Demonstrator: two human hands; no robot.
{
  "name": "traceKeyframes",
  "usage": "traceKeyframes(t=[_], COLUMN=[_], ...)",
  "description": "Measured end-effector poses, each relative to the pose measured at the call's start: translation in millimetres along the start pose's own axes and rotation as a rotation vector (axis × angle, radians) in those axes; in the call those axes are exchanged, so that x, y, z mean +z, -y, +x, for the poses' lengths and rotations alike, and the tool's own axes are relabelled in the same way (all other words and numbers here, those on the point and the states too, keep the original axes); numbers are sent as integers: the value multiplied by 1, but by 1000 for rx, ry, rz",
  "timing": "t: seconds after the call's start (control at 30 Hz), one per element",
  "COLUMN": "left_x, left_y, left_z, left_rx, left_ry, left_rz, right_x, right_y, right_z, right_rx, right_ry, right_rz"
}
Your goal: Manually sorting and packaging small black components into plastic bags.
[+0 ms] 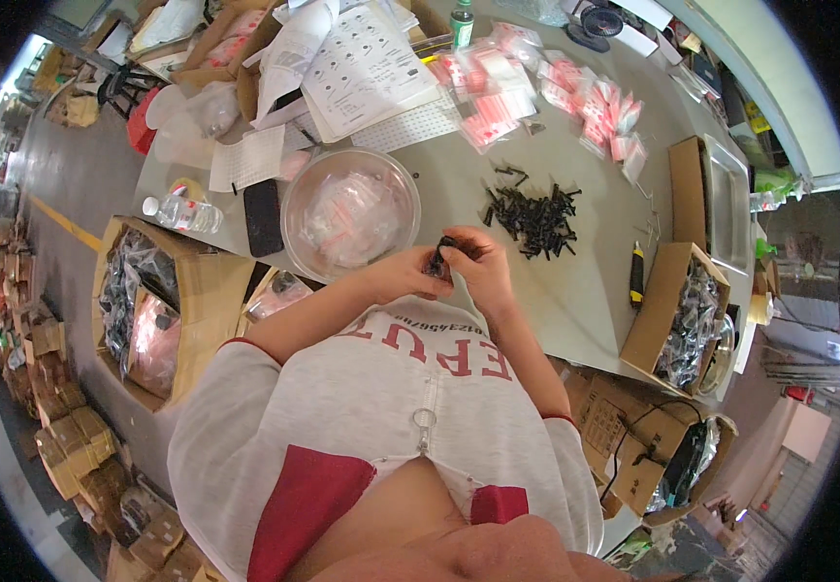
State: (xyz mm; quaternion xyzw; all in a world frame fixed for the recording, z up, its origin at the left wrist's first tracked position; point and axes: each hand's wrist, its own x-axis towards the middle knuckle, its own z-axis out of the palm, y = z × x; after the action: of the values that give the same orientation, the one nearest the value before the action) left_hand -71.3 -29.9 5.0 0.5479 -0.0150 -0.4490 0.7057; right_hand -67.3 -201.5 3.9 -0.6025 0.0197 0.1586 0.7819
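A small black object (442, 255) is being gripped by the left hand (408, 275) and the right hand (485, 272) together, in front of the shirt (371, 398); its exact shape is being hidden by the fingers. Ahead on the right, a heap of black pieces (533, 221) is being supported by the grey table (585, 301). Plastic bags (350, 221) are being contained in a clear bowl (409, 218) beside the left hand.

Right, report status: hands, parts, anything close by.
Left hand and right hand together, small black parts held between them. Loose black pile ahead, right. Clear bowl with plastic bags close by, ahead, left.
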Motion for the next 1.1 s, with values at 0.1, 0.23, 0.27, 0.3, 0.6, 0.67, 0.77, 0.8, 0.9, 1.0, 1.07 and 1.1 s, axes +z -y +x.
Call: traceKeyframes(t=[0.1, 0.23, 0.27, 0.3, 0.6, 0.67, 0.77, 0.8, 0.9, 1.0, 1.07, 1.1], left_x=[3, 11, 8, 3, 2, 1, 1, 0, 0, 3, 2, -1], left_y=[2, -5, 2, 15, 2, 4, 4, 1, -5, -12, -13, -10], left_z=[3, 2, 7, 16, 9, 9, 11, 10, 10, 9, 11, 13], left_rx=[42, 81, 80, 247, 64, 49, 82, 1, -120, -184, -206, -200], left_ry=[-41, -166, -165, -196, -96, -63, -17, -31, -43, -36, -34, -19], left_rz=[-45, -31, -30, 131, 69, 51, -1, 59, 55, -31, -54, -64], right_x=[1, 5, 6, 7, 3, 2, -2, -2, -5, -15, -18, -20], right_y=[-8, -6, -5, -5, -3, 0, 0, 3, 10, -4, -6, -5], right_z=[0, -1, -2, -2, -3, -2, 0, 0, 1, 6, 7, 6], right_rx=[21, 71, 71, 80, 151, 193, 196, 214, 250, 259, 250, 171], right_ry=[21, 22, 21, 29, 48, 52, 56, 73, 95, 107, 117, 142], right_rz=[-28, -60, -60, -100, -18, -3, -72, -82, -124, -147, -139, -223])
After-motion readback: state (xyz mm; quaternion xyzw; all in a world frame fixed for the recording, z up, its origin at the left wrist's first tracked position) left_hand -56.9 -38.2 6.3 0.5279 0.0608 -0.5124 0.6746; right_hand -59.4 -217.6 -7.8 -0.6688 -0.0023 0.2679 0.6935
